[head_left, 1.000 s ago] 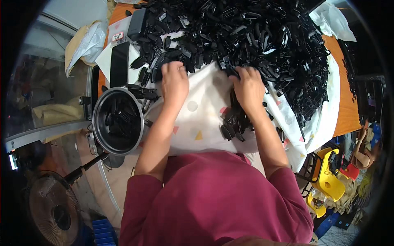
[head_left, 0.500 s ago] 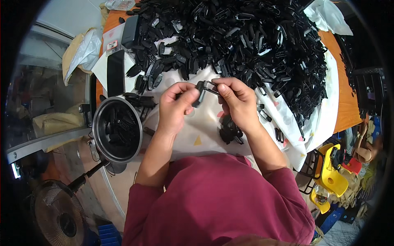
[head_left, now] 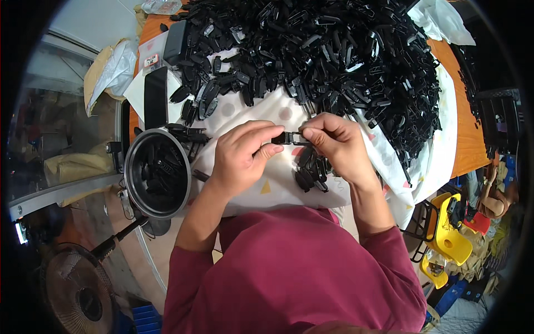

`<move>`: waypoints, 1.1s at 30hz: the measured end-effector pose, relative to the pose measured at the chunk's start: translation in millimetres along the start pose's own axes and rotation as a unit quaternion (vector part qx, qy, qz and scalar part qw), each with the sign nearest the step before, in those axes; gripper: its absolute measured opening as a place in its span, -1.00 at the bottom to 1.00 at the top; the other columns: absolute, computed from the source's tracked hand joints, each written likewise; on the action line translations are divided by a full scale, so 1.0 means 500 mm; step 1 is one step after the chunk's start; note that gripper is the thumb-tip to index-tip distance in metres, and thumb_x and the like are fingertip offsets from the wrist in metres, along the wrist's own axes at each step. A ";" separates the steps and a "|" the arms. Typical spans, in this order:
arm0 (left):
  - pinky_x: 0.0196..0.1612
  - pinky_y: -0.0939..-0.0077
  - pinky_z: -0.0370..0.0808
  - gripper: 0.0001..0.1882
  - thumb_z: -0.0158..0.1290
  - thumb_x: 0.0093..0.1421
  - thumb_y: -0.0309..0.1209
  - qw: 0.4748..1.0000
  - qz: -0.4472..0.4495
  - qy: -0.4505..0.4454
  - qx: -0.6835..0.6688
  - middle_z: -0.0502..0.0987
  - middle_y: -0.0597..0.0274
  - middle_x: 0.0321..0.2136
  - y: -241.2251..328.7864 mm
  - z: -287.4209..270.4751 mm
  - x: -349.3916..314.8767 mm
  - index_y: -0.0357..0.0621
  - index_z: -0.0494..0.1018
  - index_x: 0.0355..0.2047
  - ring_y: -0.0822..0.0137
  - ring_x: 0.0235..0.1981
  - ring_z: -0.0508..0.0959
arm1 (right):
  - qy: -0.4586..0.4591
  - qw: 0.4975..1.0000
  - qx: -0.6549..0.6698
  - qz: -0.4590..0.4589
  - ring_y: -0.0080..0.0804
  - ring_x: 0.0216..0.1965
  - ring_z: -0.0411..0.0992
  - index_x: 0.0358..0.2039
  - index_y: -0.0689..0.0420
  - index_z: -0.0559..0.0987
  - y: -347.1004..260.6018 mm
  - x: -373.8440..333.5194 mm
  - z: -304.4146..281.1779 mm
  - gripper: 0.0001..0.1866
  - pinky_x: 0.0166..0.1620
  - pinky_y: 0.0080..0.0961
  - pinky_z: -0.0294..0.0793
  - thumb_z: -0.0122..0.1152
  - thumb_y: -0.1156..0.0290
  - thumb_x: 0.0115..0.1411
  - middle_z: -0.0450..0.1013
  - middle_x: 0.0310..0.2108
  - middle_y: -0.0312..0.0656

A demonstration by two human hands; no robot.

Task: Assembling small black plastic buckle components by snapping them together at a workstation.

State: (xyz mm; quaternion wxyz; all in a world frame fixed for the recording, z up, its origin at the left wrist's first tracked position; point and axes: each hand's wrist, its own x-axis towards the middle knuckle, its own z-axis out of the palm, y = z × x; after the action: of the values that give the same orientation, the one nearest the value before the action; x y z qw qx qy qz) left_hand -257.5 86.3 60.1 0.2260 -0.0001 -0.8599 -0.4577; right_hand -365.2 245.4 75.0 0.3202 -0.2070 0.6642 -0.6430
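Observation:
Between my hands is a small black plastic part with an open frame at one end (head_left: 287,138); its exact kind I cannot make out. My left hand (head_left: 243,153) pinches the solid end between thumb and fingers. The framed end is in the thumb and fingertips of my right hand (head_left: 340,142). Below them on the patterned white cloth (head_left: 239,192) lies a small cluster of similar black parts (head_left: 311,170). Beyond my hands spreads a large heap of black plastic parts (head_left: 311,50).
To the left stands a round metal-rimmed bowl (head_left: 131,186) with black pieces inside. A dark phone-like slab (head_left: 156,97) lies behind it. A fan (head_left: 83,298) stands at lower left, yellow chairs (head_left: 453,242) at right. Another person (head_left: 495,203) shows at the far right.
The held part has turned from tilted to nearly level and come slightly nearer to me. My left hand has shifted right, its fingers now stretched over the part; my right hand has moved slightly right and nearer.

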 end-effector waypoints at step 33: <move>-0.28 0.27 0.41 -0.72 0.13 -0.07 -0.27 0.921 -0.267 0.070 0.275 0.51 0.03 -0.47 -0.188 0.055 0.064 -0.13 0.46 -0.36 0.01 -0.35 0.49 | 0.154 0.715 -0.673 -0.114 -0.27 -0.39 0.43 -0.49 0.15 0.48 0.141 0.162 -0.014 -0.80 -0.43 -0.44 0.45 0.19 0.30 -0.09 0.41 -0.46 -0.16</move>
State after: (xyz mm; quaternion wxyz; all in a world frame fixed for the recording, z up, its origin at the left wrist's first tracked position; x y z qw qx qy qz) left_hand -316.2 46.7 -14.9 0.1465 0.3234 -0.9022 -0.2449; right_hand -417.8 201.2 -7.8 -0.0856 -0.3399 0.9331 -0.0809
